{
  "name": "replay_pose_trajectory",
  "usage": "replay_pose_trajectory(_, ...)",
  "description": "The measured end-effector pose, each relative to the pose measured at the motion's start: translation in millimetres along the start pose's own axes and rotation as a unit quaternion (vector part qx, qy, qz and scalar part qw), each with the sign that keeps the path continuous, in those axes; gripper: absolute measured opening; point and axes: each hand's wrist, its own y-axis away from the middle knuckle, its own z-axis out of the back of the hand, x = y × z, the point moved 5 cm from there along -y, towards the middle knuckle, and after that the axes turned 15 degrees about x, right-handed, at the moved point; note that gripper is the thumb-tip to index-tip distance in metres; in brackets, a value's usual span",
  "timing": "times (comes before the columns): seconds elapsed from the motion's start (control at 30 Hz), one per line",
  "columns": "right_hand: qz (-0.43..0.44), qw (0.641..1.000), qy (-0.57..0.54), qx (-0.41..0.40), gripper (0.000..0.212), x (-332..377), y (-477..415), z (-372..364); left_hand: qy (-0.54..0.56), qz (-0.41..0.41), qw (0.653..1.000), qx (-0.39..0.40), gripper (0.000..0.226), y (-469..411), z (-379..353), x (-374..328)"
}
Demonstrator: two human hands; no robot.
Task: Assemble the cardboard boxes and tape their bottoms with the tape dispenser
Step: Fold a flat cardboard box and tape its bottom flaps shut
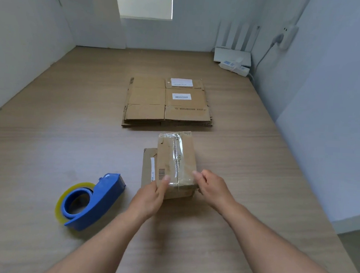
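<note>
My left hand [149, 196] and right hand [210, 186] have their fingers pinching the near end of the taped box [176, 163] on the worktop [46, 144]. It looks empty, light, thin-walled; I'd hold it by the stiff corners, since the tape seems slick.

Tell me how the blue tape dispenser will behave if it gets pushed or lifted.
The tape dispenser lies on its side on the table, so it should slide rather than roll. Its hard plastic shell looks rigid, so a firm grip seems safe. The roll looks fairly full, so expect some weight on that end; lifted by the blue end, it may tip towards the roll.
</note>
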Motion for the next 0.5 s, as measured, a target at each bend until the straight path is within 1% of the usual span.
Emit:
replay_pose_trajectory(0.03, 0.004, 0.997, 0.070, 0.029, 0.042, 3, 1, 2, -0.035, -0.002, 0.999, 0.015, 0.065, -2, 1, 2)
replay_pose_trajectory(0.1, 0.001, 0.971, 0.235, 0.052, 0.049, 10, 3, 4, -0.141, 0.019, 0.990, 0.004, 0.070, -6, 4, 5)
replay_pose_trajectory(0.13, 0.005, 0.955, 0.292, 0.049, 0.049, 14, 3, 4, -0.193, 0.035, 0.981, -0.013, 0.069, -6, 6, 5)
replay_pose_trajectory(0.2, 0.030, 0.933, 0.358, 0.035, 0.049, 18, 3, 2, -0.268, 0.045, 0.961, -0.041, 0.065, -4, 8, 2)
replay_pose_trajectory(0.27, 0.057, 0.923, 0.380, 0.027, 0.045, 17, 5, -1, -0.303, 0.038, 0.951, -0.051, 0.062, -1, 9, 0)
replay_pose_trajectory(0.33, 0.082, 0.923, 0.376, 0.031, 0.040, 14, 6, -3, -0.305, 0.027, 0.951, -0.039, 0.058, 0, 11, 3)
replay_pose_trajectory(0.4, 0.102, 0.924, 0.366, 0.042, 0.035, 11, 8, -5, -0.266, 0.011, 0.964, 0.014, 0.051, 2, 13, 8)
replay_pose_trajectory(0.47, 0.111, 0.929, 0.352, 0.041, 0.031, 10, 10, -7, -0.195, -0.019, 0.978, 0.070, 0.046, 8, 11, 13)
replay_pose_trajectory(0.5, 0.112, 0.933, 0.341, 0.037, 0.030, 9, 11, -9, -0.168, -0.036, 0.983, 0.069, 0.044, 12, 11, 13)
